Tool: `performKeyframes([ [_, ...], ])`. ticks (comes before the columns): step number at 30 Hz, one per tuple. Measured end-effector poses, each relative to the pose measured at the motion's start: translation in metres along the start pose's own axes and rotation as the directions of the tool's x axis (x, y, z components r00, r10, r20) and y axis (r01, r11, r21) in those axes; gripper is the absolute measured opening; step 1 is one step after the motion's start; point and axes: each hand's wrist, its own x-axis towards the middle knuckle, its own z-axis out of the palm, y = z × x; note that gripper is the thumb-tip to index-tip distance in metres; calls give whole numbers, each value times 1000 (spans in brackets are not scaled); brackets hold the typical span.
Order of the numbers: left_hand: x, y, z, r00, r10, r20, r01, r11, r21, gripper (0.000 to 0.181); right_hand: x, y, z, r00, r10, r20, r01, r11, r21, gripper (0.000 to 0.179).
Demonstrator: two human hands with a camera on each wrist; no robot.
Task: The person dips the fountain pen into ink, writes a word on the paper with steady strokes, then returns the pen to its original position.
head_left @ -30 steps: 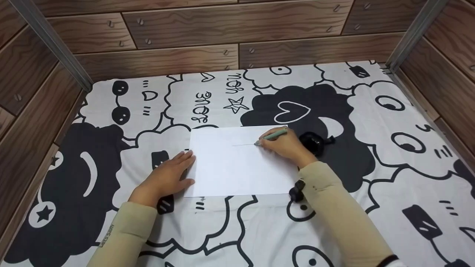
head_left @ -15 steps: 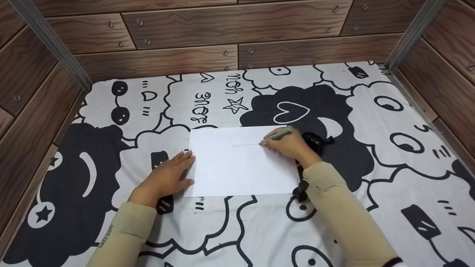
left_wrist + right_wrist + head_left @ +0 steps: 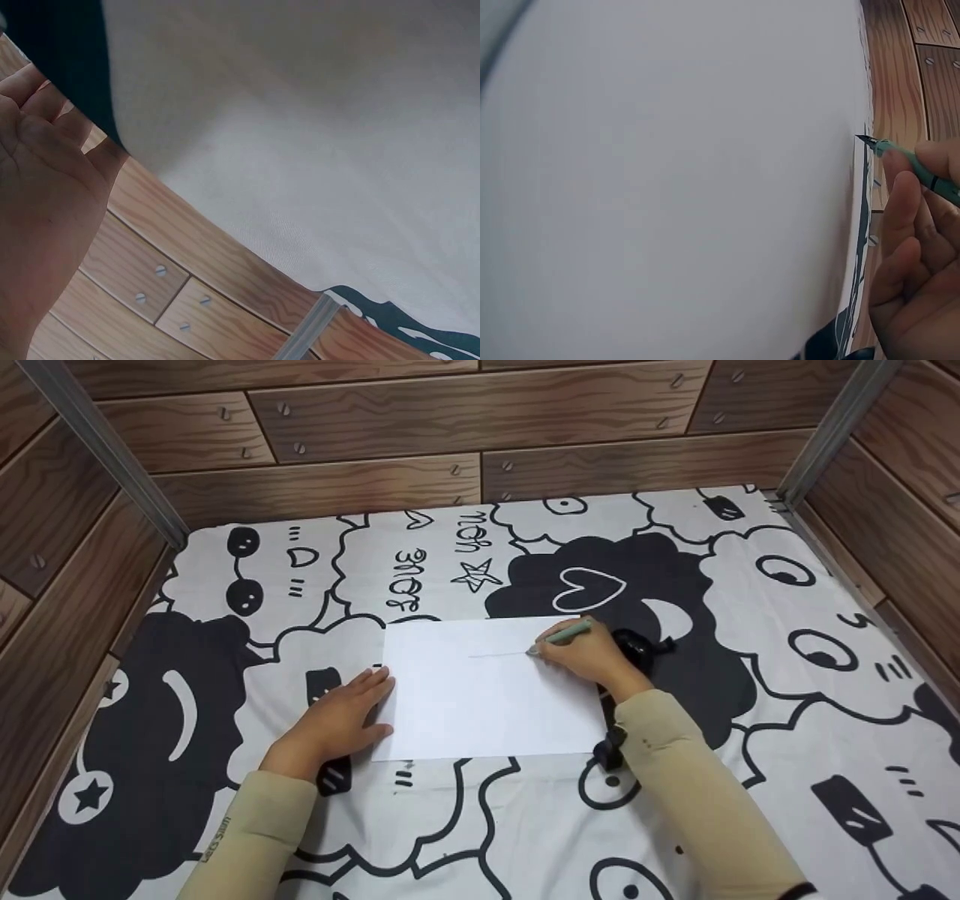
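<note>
A white sheet of paper (image 3: 465, 705) lies on the patterned cloth in the head view. My right hand (image 3: 589, 652) pinches a green fountain pen (image 3: 564, 633) between thumb and fingers, its nib at the right end of a thin, nearly level line (image 3: 495, 655) on the upper part of the sheet. The right wrist view shows the pen's dark pointed nib (image 3: 865, 140) close against the paper. At the sheet's left edge rests my left hand (image 3: 337, 720), fingers extended and fingertips on the paper. In the left wrist view, its palm (image 3: 45, 187) shows beside the cloth.
Black-and-white cartoon cloth (image 3: 420, 817) covers the surface. Behind it stands a wood-plank-patterned wall (image 3: 375, 420), with grey metal posts (image 3: 105, 450) at the corners. A black wrist device (image 3: 634, 649) shows beside my right wrist, with another dark part (image 3: 611, 748) below.
My right hand has moved slightly to the right with the fountain pen, and the drawn line has grown longer that way. The left hand has stayed in place.
</note>
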Motion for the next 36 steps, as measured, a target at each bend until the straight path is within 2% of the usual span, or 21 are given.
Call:
performKeyframes([
  [8, -1, 0, 1, 1000, -3, -2, 3, 1000, -3, 65, 1, -1, 5, 997, -78, -15, 78, 997, 21, 11],
  [17, -1, 1, 1, 1000, 14, -7, -14, 1000, -9, 64, 8, -4, 12, 998, -46, -42, 48, 998, 49, 12],
  [23, -1, 0, 1, 1000, 18, -10, -18, 1000, -6, 65, 14, -9, 18, 997, -48, -59, 49, 998, 31, 12],
  [30, 0, 2, 0, 1000, -16, 2, 16, 1000, -8, 64, 22, -14, 25, 998, -26, -54, 30, 998, 56, 12],
  [36, -1, 1, 0, 1000, -21, 5, 21, 1000, -9, 65, 25, -13, 30, 998, -38, -59, 42, 997, 65, 11],
])
